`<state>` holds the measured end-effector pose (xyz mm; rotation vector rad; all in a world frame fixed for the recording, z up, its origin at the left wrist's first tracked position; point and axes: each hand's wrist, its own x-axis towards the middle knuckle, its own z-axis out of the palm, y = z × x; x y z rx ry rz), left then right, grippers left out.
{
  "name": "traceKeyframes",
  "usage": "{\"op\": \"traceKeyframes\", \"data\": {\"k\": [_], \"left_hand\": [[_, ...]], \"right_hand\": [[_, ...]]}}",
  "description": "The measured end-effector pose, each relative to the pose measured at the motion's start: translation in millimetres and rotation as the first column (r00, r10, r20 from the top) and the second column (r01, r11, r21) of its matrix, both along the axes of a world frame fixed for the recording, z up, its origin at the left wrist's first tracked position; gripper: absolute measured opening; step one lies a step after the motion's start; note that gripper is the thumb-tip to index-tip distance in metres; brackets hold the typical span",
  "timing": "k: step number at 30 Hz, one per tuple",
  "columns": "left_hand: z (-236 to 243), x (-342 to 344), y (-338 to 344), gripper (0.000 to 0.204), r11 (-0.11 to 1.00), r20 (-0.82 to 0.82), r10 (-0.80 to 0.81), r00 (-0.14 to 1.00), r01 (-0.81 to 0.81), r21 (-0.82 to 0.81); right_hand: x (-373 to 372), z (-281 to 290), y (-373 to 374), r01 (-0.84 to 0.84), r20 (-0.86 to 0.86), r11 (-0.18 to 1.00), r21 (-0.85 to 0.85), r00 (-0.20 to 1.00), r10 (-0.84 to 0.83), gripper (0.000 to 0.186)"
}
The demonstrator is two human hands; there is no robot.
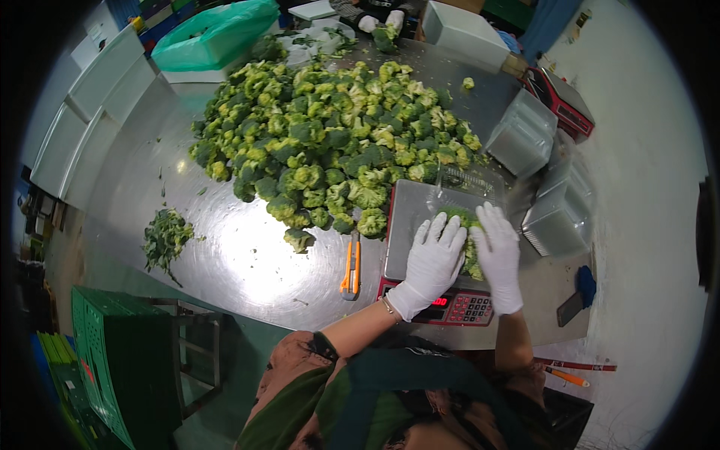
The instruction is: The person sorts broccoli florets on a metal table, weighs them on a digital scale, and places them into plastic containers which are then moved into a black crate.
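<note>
My left hand point(435, 256), in a white glove, lies with its fingers stretched out along the left side of some broccoli florets point(472, 259). On their right side rests my gloved right hand point(497, 251), its fingers also extended. The florets sit between my hands in what looks like a clear plastic tray, its edges largely covered by the gloves. Beneath them is a red electronic scale point(480, 310) with a metal pan point(409, 217). A clear hinged lid point(471, 182) stands beyond my fingertips. An orange utility knife point(351, 268) lies left of the scale.
A large broccoli heap point(322, 142) covers the table's middle. Stacked clear containers point(561, 214) stand on the right, near a phone point(570, 309). Leafy trimmings point(166, 238) lie left. Across the table, a co-worker's gloved hands point(381, 22) are by broccoli. Green crates point(124, 360) stand lower left.
</note>
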<state>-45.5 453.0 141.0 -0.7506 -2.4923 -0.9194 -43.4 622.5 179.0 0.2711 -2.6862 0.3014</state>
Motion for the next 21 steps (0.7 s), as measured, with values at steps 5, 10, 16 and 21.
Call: {"op": "traceKeyframes", "data": {"k": [5, 10, 16, 21], "left_hand": [[-1, -6, -25, 0.049, 0.947, 0.091, -0.199, 0.976, 0.168, 0.272], [-41, -39, -116, 0.029, 0.897, 0.035, 0.040, 0.999, -0.051, 0.438], [-89, -65, -194, 0.054, 0.935, -0.059, 0.137, 0.989, -0.148, -0.323], [-105, -75, -193, 0.055, 0.865, -0.072, 0.089, 0.993, -0.114, -0.489]], "right_hand": [[-2, -1, -7, 0.094, -0.063, 0.969, -0.230, 0.992, -0.111, 0.037], [-1, 2, 5, -0.004, 0.017, 0.991, -0.131, 1.000, 0.006, 0.045], [46, 38, -10, 0.238, -0.008, 0.810, -0.536, 0.958, -0.286, 0.039], [101, 32, 5, 0.451, 0.176, 0.601, -0.660, 0.870, -0.460, 0.026]]}}
